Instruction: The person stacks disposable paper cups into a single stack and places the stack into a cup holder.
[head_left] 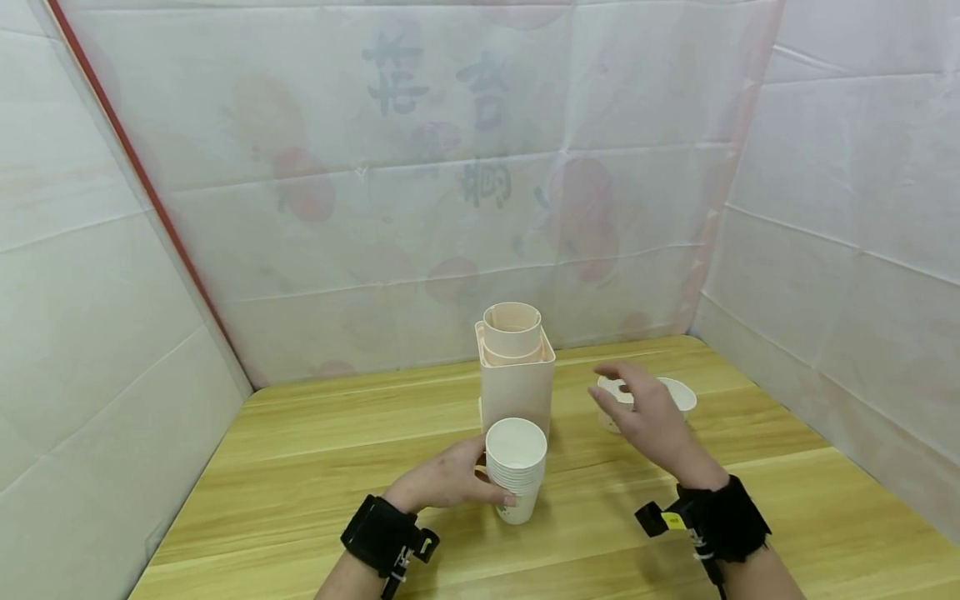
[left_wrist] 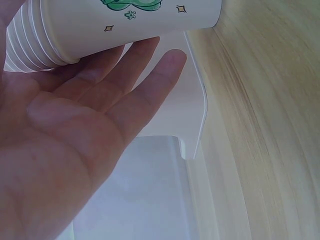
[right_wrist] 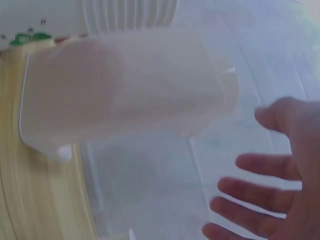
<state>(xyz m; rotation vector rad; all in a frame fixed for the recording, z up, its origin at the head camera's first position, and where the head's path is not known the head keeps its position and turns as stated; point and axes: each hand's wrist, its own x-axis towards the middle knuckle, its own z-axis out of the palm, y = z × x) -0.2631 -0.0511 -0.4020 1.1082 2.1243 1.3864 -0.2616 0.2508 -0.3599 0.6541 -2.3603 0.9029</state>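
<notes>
A stack of white paper cups [head_left: 517, 467] stands upright near the middle of the table, and my left hand [head_left: 447, 481] grips it from the left, thumb in front. In the left wrist view, the lowest cup [left_wrist: 145, 22] carries a green print and small star marks. Right behind the stack is a pale pink, box-shaped holder [head_left: 514, 392] with a round tube [head_left: 512, 333] rising from its top. My right hand [head_left: 654, 419] hovers to the right, fingers spread and nothing in them. It partly hides two white paper containers [head_left: 680, 395].
The wood-grain table [head_left: 315, 467] ends at a white sheet wall [head_left: 375, 217] behind. Similar sheets hang at the left and right sides. A red strip [head_left: 150, 187] runs down the left corner.
</notes>
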